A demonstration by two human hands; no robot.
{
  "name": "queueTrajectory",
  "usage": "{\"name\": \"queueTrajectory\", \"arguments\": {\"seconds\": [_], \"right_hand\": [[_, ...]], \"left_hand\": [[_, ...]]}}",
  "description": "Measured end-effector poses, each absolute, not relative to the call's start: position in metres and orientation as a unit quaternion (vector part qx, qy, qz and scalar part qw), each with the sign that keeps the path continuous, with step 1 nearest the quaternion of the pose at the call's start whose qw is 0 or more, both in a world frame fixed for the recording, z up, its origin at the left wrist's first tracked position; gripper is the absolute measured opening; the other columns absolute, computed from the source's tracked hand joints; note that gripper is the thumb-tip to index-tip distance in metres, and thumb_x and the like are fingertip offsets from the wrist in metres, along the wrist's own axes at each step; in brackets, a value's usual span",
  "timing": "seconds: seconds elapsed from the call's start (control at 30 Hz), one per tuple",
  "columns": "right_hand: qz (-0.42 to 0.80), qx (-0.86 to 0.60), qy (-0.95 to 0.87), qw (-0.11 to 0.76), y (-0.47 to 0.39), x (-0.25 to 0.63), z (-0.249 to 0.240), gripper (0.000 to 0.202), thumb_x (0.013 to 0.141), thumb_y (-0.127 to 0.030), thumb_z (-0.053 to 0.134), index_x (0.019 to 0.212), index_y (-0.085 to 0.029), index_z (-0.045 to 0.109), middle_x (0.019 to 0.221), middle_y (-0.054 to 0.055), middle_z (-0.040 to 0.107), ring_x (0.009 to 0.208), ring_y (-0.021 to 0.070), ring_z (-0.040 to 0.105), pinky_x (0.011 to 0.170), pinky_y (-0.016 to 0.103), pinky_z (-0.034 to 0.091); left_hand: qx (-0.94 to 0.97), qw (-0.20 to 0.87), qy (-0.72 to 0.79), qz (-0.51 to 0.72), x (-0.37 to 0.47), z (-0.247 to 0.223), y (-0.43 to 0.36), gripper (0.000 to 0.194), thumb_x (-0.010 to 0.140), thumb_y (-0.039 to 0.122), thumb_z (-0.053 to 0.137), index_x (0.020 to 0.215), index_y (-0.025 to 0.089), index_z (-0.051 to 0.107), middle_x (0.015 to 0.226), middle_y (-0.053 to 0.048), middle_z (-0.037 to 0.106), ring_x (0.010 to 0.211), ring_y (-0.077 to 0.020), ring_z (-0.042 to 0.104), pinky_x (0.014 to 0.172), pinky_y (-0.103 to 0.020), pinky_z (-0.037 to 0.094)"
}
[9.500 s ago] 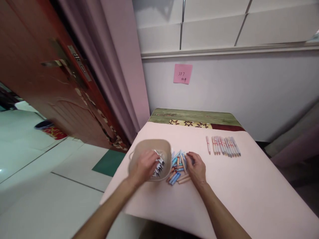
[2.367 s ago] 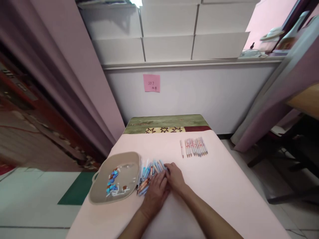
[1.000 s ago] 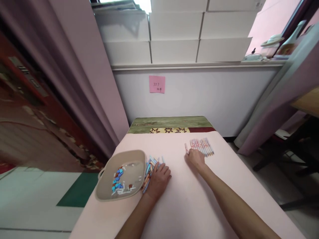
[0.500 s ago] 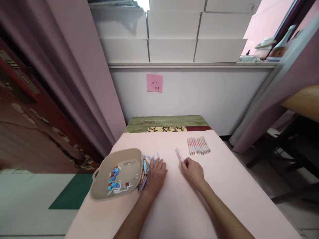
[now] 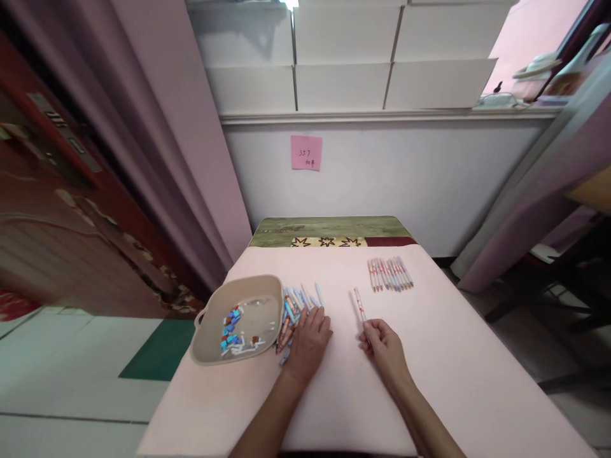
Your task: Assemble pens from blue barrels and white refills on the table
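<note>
My right hand [image 5: 386,348] pinches a slim white pen with red marks [image 5: 359,304] by its near end, the far end pointing away from me. My left hand [image 5: 311,340] lies with fingers stretched out on the right side of a loose pile of blue, white and orange-brown pens [image 5: 292,312]. The fingers cover part of that pile. Beyond my right hand, a neat row of similar pens [image 5: 390,275] lies side by side on the pink tabletop [image 5: 353,401].
A beige basin [image 5: 203,340] with small blue, brown and white pieces stands left of the pile, touching or close to it. A patterned green strip [image 5: 334,226] shows at the table's far edge. A pink note [image 5: 306,152] is on the wall behind.
My right hand has turned the pen more edge-on and drawn it slightly toward me. My left hand stays at the pile. The whole view has shifted a little.
</note>
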State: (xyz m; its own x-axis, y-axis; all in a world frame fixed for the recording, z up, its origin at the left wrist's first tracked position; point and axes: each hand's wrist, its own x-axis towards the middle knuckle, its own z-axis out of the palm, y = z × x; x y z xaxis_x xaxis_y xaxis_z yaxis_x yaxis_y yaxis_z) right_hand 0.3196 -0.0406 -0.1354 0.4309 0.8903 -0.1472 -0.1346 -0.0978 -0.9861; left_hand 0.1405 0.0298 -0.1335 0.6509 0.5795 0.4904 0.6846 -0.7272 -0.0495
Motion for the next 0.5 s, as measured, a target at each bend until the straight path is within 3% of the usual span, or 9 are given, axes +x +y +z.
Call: {"name": "queueTrajectory", "arguments": {"seconds": [0.17,0.3,0.4,0.5], "right_hand": [[0.443,-0.589,-0.309,0.601,-0.045,0.322,-0.139,0.036,0.078,-0.054,0.061,0.082,-0.019,0.056,0.066,0.001,0.063,0.053,0.0109,0.054,0.049,0.021,0.041],[0.437,-0.596,-0.323,0.591,-0.046,0.322,-0.143,0.037,0.077,-0.054,0.062,0.084,-0.019,0.057,0.066,0.0,0.063,0.052,0.0112,0.054,0.05,0.022,0.041],[0.424,-0.612,-0.332,0.579,-0.046,0.321,-0.144,0.039,0.076,-0.056,0.063,0.084,-0.019,0.057,0.063,0.0,0.063,0.052,0.0114,0.053,0.05,0.022,0.041],[0.418,-0.617,-0.336,0.575,-0.047,0.32,-0.145,0.039,0.077,-0.056,0.063,0.086,-0.018,0.058,0.064,0.0,0.063,0.052,0.0106,0.052,0.05,0.021,0.039]], "left_hand": [[-0.887,0.138,-0.321,-0.303,0.12,-0.111,-0.002,0.036,0.088,0.014,0.051,0.123,0.019,0.051,0.13,-0.012,0.057,0.128,-0.026,0.045,0.108,-0.05,0.032],[-0.802,0.164,-0.437,-0.373,0.084,-0.087,-0.016,0.046,0.086,0.018,0.055,0.131,0.02,0.046,0.125,-0.014,0.057,0.125,-0.0287,0.046,0.106,-0.052,0.031],[-0.746,0.176,-0.519,-0.378,0.059,-0.077,-0.013,0.042,0.085,0.033,0.059,0.122,0.015,0.052,0.115,-0.016,0.061,0.113,-0.031,0.052,0.1,-0.05,0.034],[-0.78,0.134,-0.531,-0.304,0.039,-0.075,-0.009,0.021,0.088,0.035,0.053,0.097,0.018,0.062,0.092,-0.009,0.066,0.091,-0.0252,0.059,0.091,-0.044,0.038]]}}
